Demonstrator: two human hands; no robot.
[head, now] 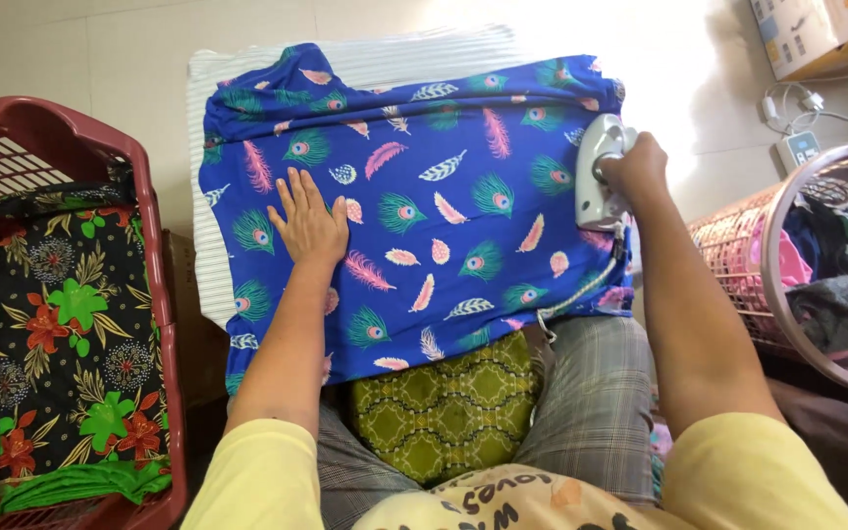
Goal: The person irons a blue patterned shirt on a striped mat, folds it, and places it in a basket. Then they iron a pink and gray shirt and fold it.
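Note:
A blue cloth with a feather print (444,186) lies spread over a white striped pad (375,61) on the floor in front of me. My left hand (306,221) rests flat on the cloth's left part, fingers together and pointing away. My right hand (637,167) grips the handle of a white electric iron (598,172), which stands on the cloth's right edge. The iron's cord (581,290) runs down toward my lap.
A red plastic basket (154,245) at the left holds dark flower-print fabric. A pink round basket (738,245) of mixed clothes leans at the right. A green patterned cushion (449,407) sits on my lap. A cardboard box (812,34) and a plug adapter (799,147) lie at the far right.

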